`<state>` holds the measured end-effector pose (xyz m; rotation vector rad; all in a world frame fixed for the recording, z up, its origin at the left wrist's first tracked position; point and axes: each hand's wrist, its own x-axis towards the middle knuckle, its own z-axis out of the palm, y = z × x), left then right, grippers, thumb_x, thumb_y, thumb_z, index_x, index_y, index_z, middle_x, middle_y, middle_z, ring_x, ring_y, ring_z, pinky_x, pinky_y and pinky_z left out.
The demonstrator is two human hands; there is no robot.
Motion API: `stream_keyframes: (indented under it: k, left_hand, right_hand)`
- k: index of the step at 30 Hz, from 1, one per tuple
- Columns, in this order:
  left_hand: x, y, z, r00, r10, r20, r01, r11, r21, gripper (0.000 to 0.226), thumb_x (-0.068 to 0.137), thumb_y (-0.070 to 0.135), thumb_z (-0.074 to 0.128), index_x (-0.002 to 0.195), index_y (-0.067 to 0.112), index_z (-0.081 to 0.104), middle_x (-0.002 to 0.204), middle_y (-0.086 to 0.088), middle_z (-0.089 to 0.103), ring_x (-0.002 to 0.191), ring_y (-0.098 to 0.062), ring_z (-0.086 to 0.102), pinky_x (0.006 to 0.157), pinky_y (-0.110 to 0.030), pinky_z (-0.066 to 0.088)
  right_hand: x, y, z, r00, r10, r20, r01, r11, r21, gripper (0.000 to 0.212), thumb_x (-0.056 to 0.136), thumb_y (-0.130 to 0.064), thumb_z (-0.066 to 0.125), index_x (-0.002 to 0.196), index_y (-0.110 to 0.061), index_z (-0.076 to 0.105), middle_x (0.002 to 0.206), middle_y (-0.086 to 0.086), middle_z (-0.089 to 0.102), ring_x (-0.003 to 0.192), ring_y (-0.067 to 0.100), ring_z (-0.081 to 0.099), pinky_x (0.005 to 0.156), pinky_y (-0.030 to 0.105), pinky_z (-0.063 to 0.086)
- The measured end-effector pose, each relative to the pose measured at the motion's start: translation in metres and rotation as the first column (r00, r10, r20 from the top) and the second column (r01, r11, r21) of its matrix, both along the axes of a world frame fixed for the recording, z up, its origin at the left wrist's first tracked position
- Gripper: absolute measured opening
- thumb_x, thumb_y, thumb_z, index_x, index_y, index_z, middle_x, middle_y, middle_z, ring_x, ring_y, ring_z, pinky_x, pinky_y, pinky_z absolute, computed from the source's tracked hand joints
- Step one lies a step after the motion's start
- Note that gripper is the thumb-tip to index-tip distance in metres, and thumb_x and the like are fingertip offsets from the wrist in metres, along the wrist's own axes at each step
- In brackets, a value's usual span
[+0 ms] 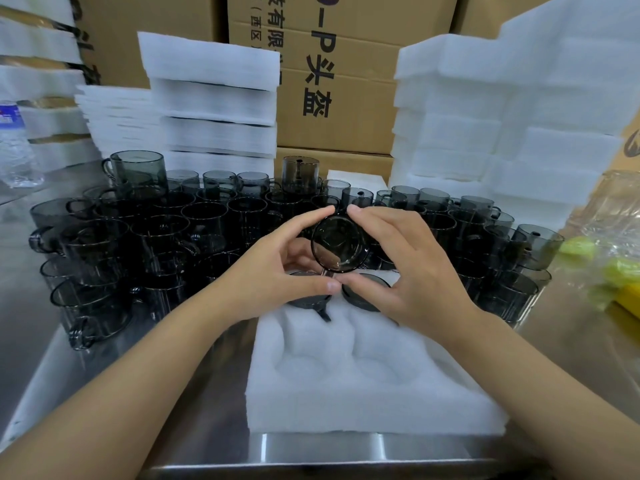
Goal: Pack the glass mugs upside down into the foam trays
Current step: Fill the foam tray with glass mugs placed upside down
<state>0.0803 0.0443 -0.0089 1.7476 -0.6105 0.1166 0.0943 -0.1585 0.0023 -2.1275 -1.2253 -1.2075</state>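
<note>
Both hands hold one smoky grey glass mug [337,244] above the far end of the white foam tray [367,393], its round end facing me. My left hand [277,271] pinches it with fingers at the top rim and thumb below. My right hand [408,268] grips it from the right side, fingertip on top and thumb underneath. Two mugs sit upside down in the tray's far pockets, the left one [306,299] and the right one [363,294], partly hidden by my hands. The tray's two near pockets hold nothing. Several upright grey mugs [156,237] crowd the steel table behind.
Stacks of white foam trays stand at back left [214,98] and back right [502,116], in front of cardboard boxes [332,81]. A plastic water bottle [14,147] stands far left. Clear plastic wrap and yellow items [609,258] lie at the right. The steel table edge [311,448] runs near me.
</note>
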Motion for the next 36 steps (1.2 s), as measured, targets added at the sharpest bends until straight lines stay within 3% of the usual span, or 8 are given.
stream_keyframes:
  k: [5,10,13,16,22,25,31,36]
  left_hand:
    - [-0.001,-0.002,0.000,0.999,0.006,0.043,-0.005,1.000,-0.013,0.080,0.063,0.020,0.084,0.131,0.039,0.046,0.098,-0.011,0.071,0.087,-0.012,0.069,0.081,-0.017,0.050]
    - [-0.004,-0.002,0.000,0.999,-0.028,0.024,0.029,0.999,-0.021,0.063,0.067,0.029,0.079,0.120,0.053,0.055,0.094,0.003,0.075,0.092,-0.008,0.069,0.083,-0.016,0.049]
    - [-0.005,-0.002,-0.001,1.000,-0.024,-0.010,0.023,1.000,-0.013,0.062,0.073,0.019,0.080,0.119,0.054,0.056,0.094,0.006,0.075,0.092,-0.004,0.069,0.080,-0.016,0.051]
    - [-0.005,-0.001,-0.002,0.999,-0.012,-0.050,0.011,0.999,-0.030,0.061,0.072,0.019,0.075,0.124,0.040,0.053,0.088,0.004,0.076,0.082,0.000,0.068,0.071,-0.014,0.051]
    - [-0.005,0.000,0.000,0.996,-0.033,-0.083,0.033,0.999,0.007,0.065,0.071,0.020,0.069,0.130,0.037,0.047,0.105,0.005,0.074,0.106,-0.004,0.065,0.083,-0.013,0.048]
    - [-0.007,0.001,0.002,0.997,-0.004,-0.071,0.008,0.998,0.065,0.059,0.077,0.026,0.065,0.133,0.034,0.047,0.105,0.010,0.073,0.109,0.000,0.062,0.087,-0.007,0.044]
    - [-0.007,0.000,0.005,0.998,0.008,-0.067,0.000,0.993,0.117,0.049,0.079,0.035,0.059,0.128,0.028,0.054,0.103,0.010,0.074,0.109,0.001,0.062,0.088,-0.004,0.041]
    - [-0.006,0.001,0.003,0.998,0.012,-0.067,-0.004,0.993,0.119,0.042,0.079,0.036,0.059,0.121,0.030,0.059,0.101,0.011,0.074,0.108,0.001,0.062,0.087,-0.004,0.041]
  right_hand:
    - [-0.001,0.001,0.000,0.998,0.019,-0.064,-0.020,1.000,-0.005,0.062,0.086,-0.037,0.063,0.134,0.000,0.047,0.124,0.012,0.055,0.114,0.018,0.050,0.101,0.024,0.040]
    - [-0.007,-0.001,-0.001,0.967,0.026,-0.254,-0.015,0.999,0.048,0.062,0.085,-0.036,0.052,0.137,-0.003,0.045,0.118,0.001,0.048,0.082,0.014,0.051,0.072,0.021,0.046]
    - [-0.009,-0.003,0.000,0.951,0.054,-0.305,-0.044,0.998,0.038,0.063,0.084,-0.035,0.048,0.138,-0.003,0.043,0.117,-0.002,0.044,0.087,0.009,0.051,0.075,0.013,0.043]
    - [-0.007,-0.001,0.001,0.910,0.078,-0.408,-0.050,0.996,0.077,0.071,0.081,-0.045,0.062,0.139,-0.007,0.044,0.116,-0.009,0.046,0.090,-0.006,0.050,0.080,0.007,0.039]
    - [-0.005,-0.010,0.006,0.753,0.271,-0.599,0.017,0.903,0.429,0.048,0.074,-0.030,0.067,0.121,-0.032,0.057,0.107,-0.010,0.063,0.086,0.010,0.059,0.077,0.027,0.053]
    - [0.000,-0.032,0.010,0.581,0.472,-0.663,0.049,0.793,0.608,0.043,0.073,-0.023,0.061,0.115,-0.032,0.063,0.101,-0.012,0.071,0.087,0.003,0.062,0.074,0.016,0.050]
    - [-0.005,-0.069,0.007,0.526,0.253,-0.812,0.036,0.948,0.318,0.046,0.070,-0.023,0.057,0.113,-0.039,0.064,0.110,-0.024,0.067,0.109,0.004,0.058,0.081,0.005,0.043]
    - [-0.007,-0.081,0.015,0.513,0.106,-0.852,0.098,0.979,0.180,0.049,0.069,-0.024,0.057,0.114,-0.042,0.063,0.109,-0.026,0.064,0.105,0.031,0.053,0.082,0.022,0.047]
